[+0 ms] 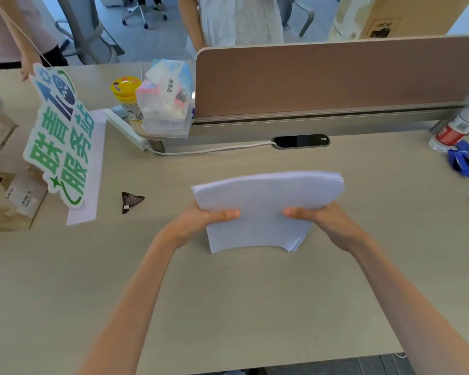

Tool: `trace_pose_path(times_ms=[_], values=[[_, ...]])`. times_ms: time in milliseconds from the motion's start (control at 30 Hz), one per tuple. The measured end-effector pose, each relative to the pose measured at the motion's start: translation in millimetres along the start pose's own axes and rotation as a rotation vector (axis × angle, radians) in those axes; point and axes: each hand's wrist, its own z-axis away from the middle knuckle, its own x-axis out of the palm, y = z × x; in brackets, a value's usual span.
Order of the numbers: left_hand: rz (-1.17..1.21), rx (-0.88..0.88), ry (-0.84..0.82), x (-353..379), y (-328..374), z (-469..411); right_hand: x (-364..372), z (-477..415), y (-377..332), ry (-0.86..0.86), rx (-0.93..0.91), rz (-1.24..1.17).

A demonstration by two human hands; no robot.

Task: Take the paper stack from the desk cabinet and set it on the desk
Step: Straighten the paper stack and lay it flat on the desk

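Both hands, left hand [201, 220] and right hand [328, 223], are closed on the paper stack [266, 209] above mid-bench [228, 307]; I would lower it flat, near edge first, then let go evenly.

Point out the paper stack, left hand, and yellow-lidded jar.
paper stack [266, 196], head view, top sheet
left hand [201, 219], head view, middle of the hand
yellow-lidded jar [126, 87], head view, lid
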Motion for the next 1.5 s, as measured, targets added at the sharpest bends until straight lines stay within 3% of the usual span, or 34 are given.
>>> trace_pose_path(times_ms=[133,300,533,833,1000,1167,1500], values=[[0.106,0.082,0.062,1,-1,0,3,0,-6,0.027,-0.062,-0.038],[0.12,0.042,0.05,13,-23,6,8,9,13,0.087,-0.022,-0.059],[0.142,0.073,0.089,15,-28,8,11,10,23,0.148,-0.106,-0.093],[0.169,0.028,0.174,23,-44,12,14,21,48,0.132,-0.001,-0.075],[0.189,0.052,0.128,17,-37,14,9,18,44,0.135,-0.014,-0.101],[0.13,-0.079,0.102,27,-64,11,8,21,63,0.122,0.081,-0.042],[0.147,-0.132,0.183,-10,-59,-9,14,-12,54,0.023,0.183,-0.015]])
